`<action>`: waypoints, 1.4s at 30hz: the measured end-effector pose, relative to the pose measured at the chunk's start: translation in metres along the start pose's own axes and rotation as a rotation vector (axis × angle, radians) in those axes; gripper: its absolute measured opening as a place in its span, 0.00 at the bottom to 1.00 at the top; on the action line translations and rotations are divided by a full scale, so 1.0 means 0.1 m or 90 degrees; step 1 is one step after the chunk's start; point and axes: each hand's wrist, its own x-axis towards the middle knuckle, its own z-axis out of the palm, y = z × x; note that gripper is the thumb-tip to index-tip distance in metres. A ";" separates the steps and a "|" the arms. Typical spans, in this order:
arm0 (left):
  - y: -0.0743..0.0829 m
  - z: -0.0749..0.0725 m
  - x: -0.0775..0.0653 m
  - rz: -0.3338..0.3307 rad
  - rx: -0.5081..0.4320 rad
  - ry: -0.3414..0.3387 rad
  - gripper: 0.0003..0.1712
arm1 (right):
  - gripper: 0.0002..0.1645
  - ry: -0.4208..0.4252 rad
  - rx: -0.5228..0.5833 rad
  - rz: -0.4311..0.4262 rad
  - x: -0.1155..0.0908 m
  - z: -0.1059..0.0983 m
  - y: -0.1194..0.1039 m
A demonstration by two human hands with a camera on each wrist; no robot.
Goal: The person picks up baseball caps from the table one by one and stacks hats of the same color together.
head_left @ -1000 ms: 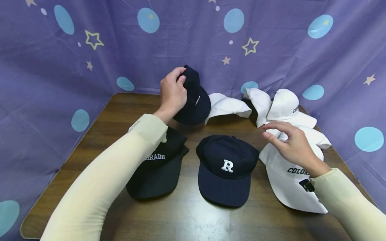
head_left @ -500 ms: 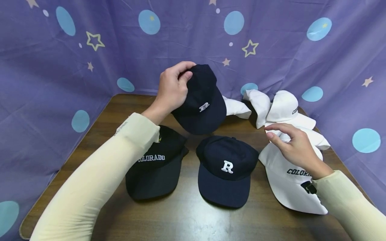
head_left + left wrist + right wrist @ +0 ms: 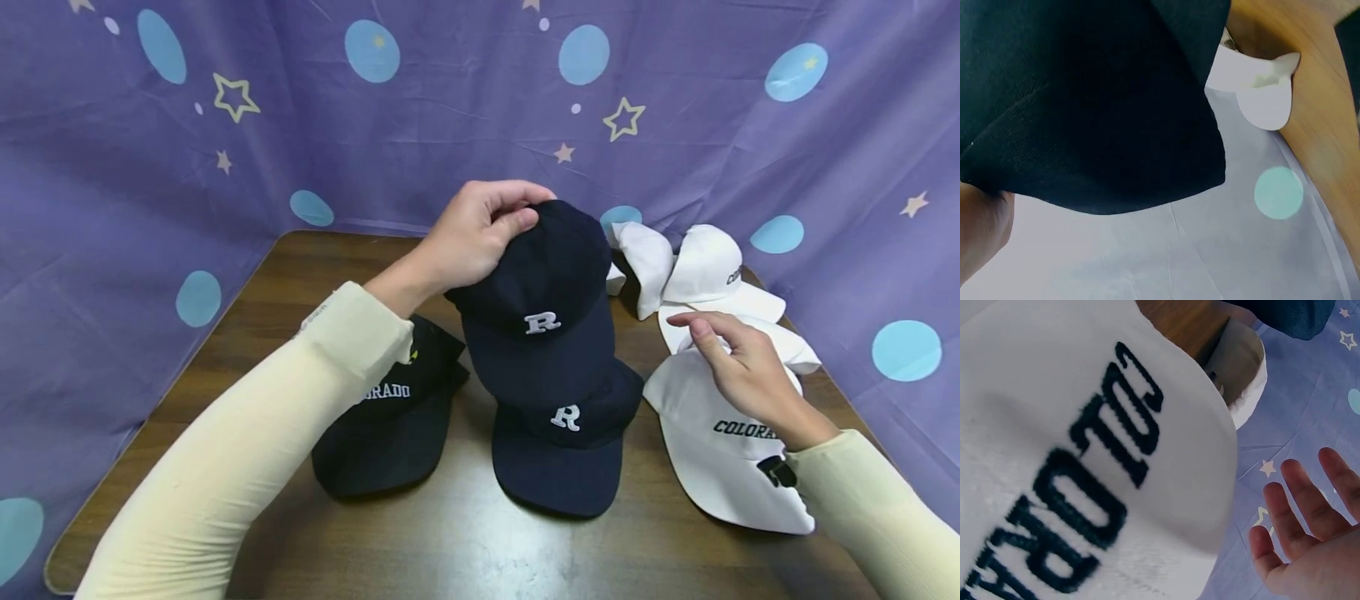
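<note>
The held navy cap (image 3: 566,258), its brim toward the camera and a white R on its front, hangs tilted in the left hand (image 3: 476,237), whose thumb and fingers pinch the top of its crown. Its landmark is the lower navy cap (image 3: 558,479), also marked R: in the head view the held one's brim covers much of that crown, though I cannot tell whether they touch. Just left of the lower navy cap lies a black COLORADO cap (image 3: 390,442), partly hidden by the left sleeve (image 3: 360,333); just right of it lies a white COLORADO cap (image 3: 720,475). Above that white one is the right hand (image 3: 753,375), fingers loosely bent and gripping nothing. Farther back and right of the lower navy cap sit more white caps (image 3: 701,271). Beneath it spreads a wooden table (image 3: 337,550); well behind it hangs a purple curtain (image 3: 480,117).
</note>
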 end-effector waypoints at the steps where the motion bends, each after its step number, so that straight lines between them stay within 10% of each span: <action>1: 0.01 0.02 0.00 -0.004 -0.006 -0.018 0.15 | 0.18 0.000 0.000 0.000 0.00 0.00 0.00; 21: -0.09 0.69 -0.07 -0.009 0.023 -0.272 0.14 | 0.20 0.030 0.015 -0.003 0.01 -0.02 0.05; 35: -0.50 0.93 -0.20 -0.041 0.331 -0.308 0.14 | 0.20 0.045 0.007 -0.007 0.01 0.02 0.04; 42: -0.67 0.97 -0.23 -0.105 0.350 -0.372 0.14 | 0.20 0.040 0.013 -0.003 0.02 0.04 0.04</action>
